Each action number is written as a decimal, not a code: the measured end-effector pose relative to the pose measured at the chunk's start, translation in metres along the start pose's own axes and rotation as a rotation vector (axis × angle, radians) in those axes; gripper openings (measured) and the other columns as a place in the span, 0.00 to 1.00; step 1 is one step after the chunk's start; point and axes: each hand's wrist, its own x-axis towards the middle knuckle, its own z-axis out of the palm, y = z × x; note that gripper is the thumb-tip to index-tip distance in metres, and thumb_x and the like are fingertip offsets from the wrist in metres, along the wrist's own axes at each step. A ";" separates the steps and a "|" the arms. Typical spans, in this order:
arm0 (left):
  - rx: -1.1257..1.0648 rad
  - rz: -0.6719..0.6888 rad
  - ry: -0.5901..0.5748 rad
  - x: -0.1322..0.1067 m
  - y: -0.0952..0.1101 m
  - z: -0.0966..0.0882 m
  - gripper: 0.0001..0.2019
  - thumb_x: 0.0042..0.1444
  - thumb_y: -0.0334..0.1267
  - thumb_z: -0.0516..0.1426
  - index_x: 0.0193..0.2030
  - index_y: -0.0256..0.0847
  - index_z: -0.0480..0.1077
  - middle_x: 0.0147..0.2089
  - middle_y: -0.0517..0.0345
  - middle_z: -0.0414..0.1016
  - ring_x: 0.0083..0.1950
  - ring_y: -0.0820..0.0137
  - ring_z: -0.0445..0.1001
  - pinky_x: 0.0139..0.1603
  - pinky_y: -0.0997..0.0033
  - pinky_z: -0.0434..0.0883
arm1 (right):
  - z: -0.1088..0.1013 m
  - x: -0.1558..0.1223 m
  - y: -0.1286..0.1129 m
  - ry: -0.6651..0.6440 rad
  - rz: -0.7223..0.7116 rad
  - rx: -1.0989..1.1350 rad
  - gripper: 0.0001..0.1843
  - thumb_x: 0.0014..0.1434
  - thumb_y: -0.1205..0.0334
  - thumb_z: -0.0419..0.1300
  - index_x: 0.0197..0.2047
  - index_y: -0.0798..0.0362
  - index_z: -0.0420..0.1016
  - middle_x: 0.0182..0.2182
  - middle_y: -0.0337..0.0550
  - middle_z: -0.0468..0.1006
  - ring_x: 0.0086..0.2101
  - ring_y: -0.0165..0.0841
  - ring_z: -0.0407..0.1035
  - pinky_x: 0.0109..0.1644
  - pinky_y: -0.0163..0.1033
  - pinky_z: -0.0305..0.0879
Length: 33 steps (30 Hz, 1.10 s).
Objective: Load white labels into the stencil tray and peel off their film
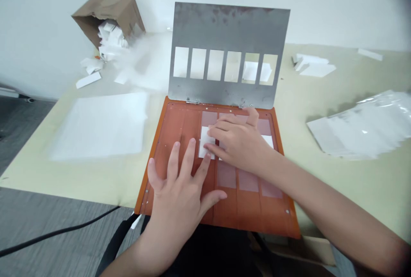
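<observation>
A small white card (204,142) lies in a slot of the orange hinged board (173,127). My right hand (240,142) reaches over from the right, its thumb and fingers closing on this card's right side. My left hand (180,191) is spread over the lower left of the board, holding nothing; its index fingertip is at the card's bottom edge. Another white card (267,141) shows partly beyond my right hand. Translucent film strips (226,175) lie in several slots. The grey metal lid (227,28), with a row of rectangular windows, stands raised at the back.
At the back left a cardboard box (118,7) lies on its side, spilling white pieces. A stack of translucent sheets (102,125) is on the left of the table. White cards (314,65) and plastic-wrapped white sheets (362,129) lie right. A black cable (64,230) hangs lower left.
</observation>
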 end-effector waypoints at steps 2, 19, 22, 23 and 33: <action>-0.002 0.007 0.003 0.001 0.000 -0.001 0.31 0.64 0.63 0.47 0.64 0.47 0.70 0.73 0.44 0.59 0.71 0.41 0.59 0.67 0.27 0.34 | 0.000 0.000 0.001 0.009 0.002 -0.004 0.11 0.67 0.60 0.56 0.34 0.52 0.76 0.34 0.40 0.82 0.43 0.38 0.71 0.57 0.53 0.44; -0.081 0.053 0.070 0.005 0.019 0.002 0.41 0.66 0.64 0.38 0.63 0.28 0.68 0.65 0.40 0.71 0.66 0.55 0.67 0.72 0.50 0.20 | 0.004 0.001 0.011 0.034 -0.037 0.004 0.14 0.69 0.60 0.55 0.35 0.50 0.79 0.35 0.40 0.83 0.43 0.37 0.71 0.53 0.49 0.51; -0.039 0.056 0.063 0.005 0.023 0.003 0.42 0.67 0.62 0.35 0.64 0.25 0.67 0.65 0.40 0.71 0.66 0.57 0.68 0.73 0.50 0.25 | 0.006 0.001 0.012 0.058 -0.038 -0.005 0.14 0.69 0.59 0.55 0.34 0.49 0.78 0.36 0.38 0.83 0.43 0.36 0.71 0.54 0.51 0.48; -0.019 0.060 0.065 0.005 0.024 0.003 0.42 0.68 0.62 0.34 0.63 0.25 0.67 0.65 0.39 0.71 0.65 0.57 0.68 0.73 0.49 0.29 | 0.006 0.001 0.013 0.061 -0.042 -0.010 0.13 0.69 0.58 0.55 0.35 0.48 0.78 0.36 0.38 0.83 0.43 0.36 0.71 0.54 0.51 0.48; 0.122 0.073 0.024 0.002 0.029 0.004 0.43 0.66 0.65 0.36 0.64 0.25 0.67 0.67 0.38 0.68 0.63 0.54 0.70 0.54 0.51 0.64 | 0.012 0.001 0.014 0.119 -0.075 -0.076 0.12 0.70 0.61 0.55 0.35 0.48 0.76 0.33 0.36 0.82 0.41 0.35 0.72 0.57 0.53 0.42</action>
